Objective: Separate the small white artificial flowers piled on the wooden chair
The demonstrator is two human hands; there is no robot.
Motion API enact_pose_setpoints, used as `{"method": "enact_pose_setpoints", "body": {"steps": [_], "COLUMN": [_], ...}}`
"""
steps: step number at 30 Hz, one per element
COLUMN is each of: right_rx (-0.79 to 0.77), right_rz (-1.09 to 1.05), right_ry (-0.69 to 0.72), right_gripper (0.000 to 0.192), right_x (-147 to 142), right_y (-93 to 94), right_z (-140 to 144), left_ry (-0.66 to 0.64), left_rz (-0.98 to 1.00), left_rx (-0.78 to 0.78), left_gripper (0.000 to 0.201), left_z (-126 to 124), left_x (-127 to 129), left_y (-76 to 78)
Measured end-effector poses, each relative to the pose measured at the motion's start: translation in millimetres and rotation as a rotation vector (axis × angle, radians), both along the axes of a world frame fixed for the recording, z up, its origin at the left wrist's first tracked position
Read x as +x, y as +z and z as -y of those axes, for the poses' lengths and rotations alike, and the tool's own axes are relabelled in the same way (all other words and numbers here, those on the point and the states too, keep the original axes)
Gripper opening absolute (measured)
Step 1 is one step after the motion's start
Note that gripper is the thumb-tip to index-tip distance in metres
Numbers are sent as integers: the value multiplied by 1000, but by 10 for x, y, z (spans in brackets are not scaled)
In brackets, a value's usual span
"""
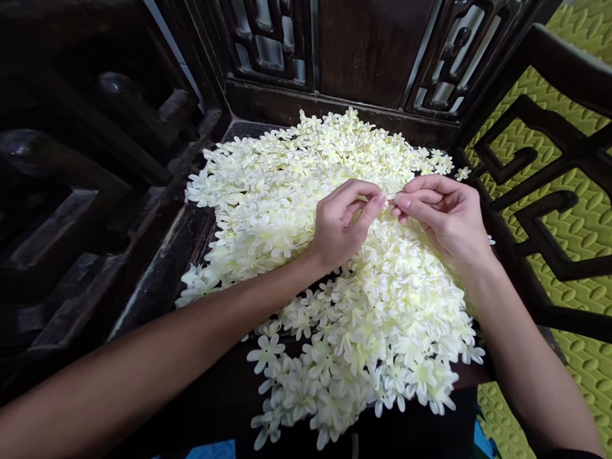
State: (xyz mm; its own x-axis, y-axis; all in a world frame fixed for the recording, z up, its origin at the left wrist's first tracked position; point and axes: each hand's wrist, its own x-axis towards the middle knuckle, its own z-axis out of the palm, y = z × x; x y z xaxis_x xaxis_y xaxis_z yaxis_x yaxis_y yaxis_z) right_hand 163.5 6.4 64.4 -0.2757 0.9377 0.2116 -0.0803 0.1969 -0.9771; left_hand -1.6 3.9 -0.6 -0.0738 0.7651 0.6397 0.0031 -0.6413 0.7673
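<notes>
A large heap of white artificial-looking flowers [268,217] with pale yellow centres covers the seat of a dark wooden chair. Above the middle of the heap, my left hand [342,223] is closed in a pinch, thumb against forefinger. A small pale bit shows at its fingertips, too small to name. My right hand [447,217] also pinches, its fingertips nearly meeting those of the left. Whatever lies between the right thumb and forefinger is hidden. Below my wrists, more flowers spill towards the front edge of the seat.
The carved chair back [373,51] rises behind the heap. Openwork wooden armrests stand at the left [95,191] and right [549,204]. Beyond the right one lies a yellow-green textured mat [583,223]. Blue patches [210,449] show at the bottom edge.
</notes>
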Motion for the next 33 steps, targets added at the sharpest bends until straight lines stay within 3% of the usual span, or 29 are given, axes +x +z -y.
{"method": "enact_pose_setpoints", "body": {"steps": [12, 21, 33], "right_rx": [72, 81, 149], "right_rz": [99, 97, 169], "right_ry": [-36, -35, -123], "right_gripper": [18, 21, 21], "right_x": [27, 24, 8], "right_y": [-14, -13, -23], "right_z": [13, 18, 20], "left_ry": [2, 49, 55], "left_rz": [-33, -156, -106], "left_rx": [-10, 191, 26], "left_gripper": [16, 15, 14], "left_z": [19, -13, 30], "left_x": [20, -2, 29], "left_y": [31, 20, -15]}}
